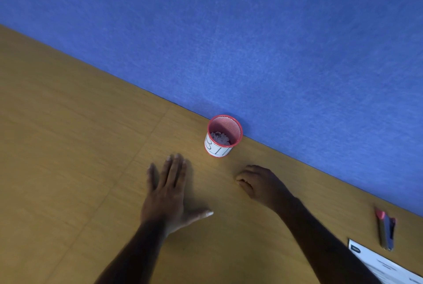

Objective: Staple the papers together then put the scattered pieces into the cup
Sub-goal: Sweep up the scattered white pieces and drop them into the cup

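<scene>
A wooden table (68, 146) fills the left and near part of the view, and a blue felt wall (274, 31) runs along its far edge, slanting down from far left to near right. A faint seam crosses the tabletop on the left.

Going from the left, the left hand (167, 194) comes first. It lies flat, palm down on the table, its grip spread: four fingers straight and pointing far, the thumb stretched out to the right. It holds nothing.

Just beyond it to the right stands one cup (223, 136), a red mesh cup with a white paper band around its lower part bearing dark marks. It stands upright against the wall at the table's far edge. Small pale pieces (220, 138) lie heaped inside at the bottom; they are too small to count. Nothing stands between the cup and either hand.

Right of the cup and nearer is the right hand (258, 184), knuckles up, its fingers curled under toward the table. Whether this grip pinches anything cannot be told, as the fingertips are tucked out of sight. It is apart from the cup.

Well to the right, near the wall, lies one stapler (385, 231), red and dark, on the table with its length running near to far. Just near of it, at the right corner, lie white papers (384, 265) with printed text, cut off by the edge of the view; how many sheets cannot be told.
</scene>
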